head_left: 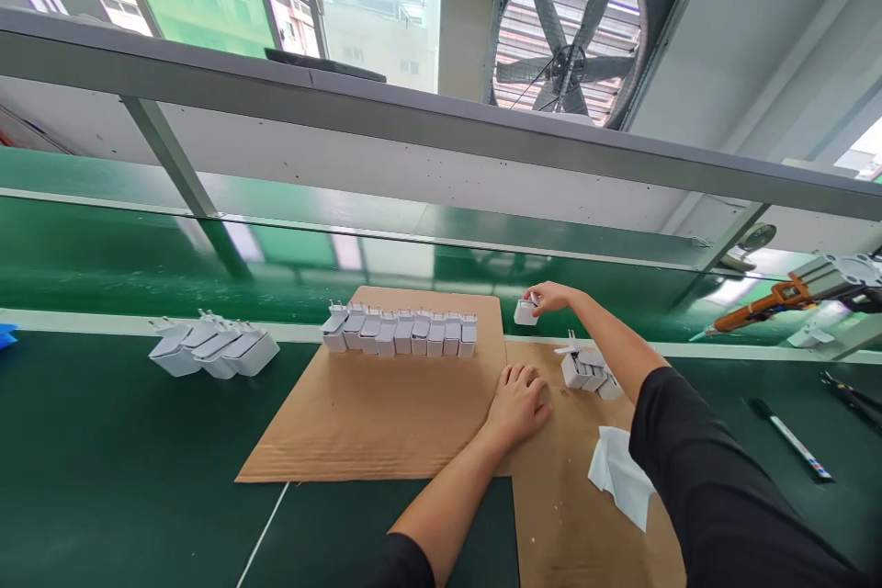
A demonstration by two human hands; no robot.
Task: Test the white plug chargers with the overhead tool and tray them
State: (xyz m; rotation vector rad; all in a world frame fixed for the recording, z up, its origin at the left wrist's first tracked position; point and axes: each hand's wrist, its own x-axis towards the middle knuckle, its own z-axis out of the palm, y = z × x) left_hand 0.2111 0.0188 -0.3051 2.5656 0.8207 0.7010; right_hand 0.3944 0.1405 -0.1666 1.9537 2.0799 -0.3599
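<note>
My right hand (pixel 549 297) pinches a white plug charger (pixel 525 311) at the near edge of the green belt, just beyond the cardboard. My left hand (pixel 519 404) rests palm down on the cardboard sheet (pixel 386 413), its fingers slightly bent and apart with nothing in them. A row of several white plug chargers (pixel 403 333) stands along the far part of that sheet, pins upward. Below my right forearm, another small group of chargers (pixel 587 372) sits on a second cardboard piece (pixel 571 514). More chargers (pixel 213 347) lie together at the left on the green bench.
A white cloth or paper (pixel 622 476) lies near my right sleeve. Farther right are a marker pen (pixel 799 446), dark-handled pliers (pixel 854 400) and an orange-and-grey tool (pixel 764 305). The green belt (pixel 296 266) runs behind the bench, below a grey shelf (pixel 427 124).
</note>
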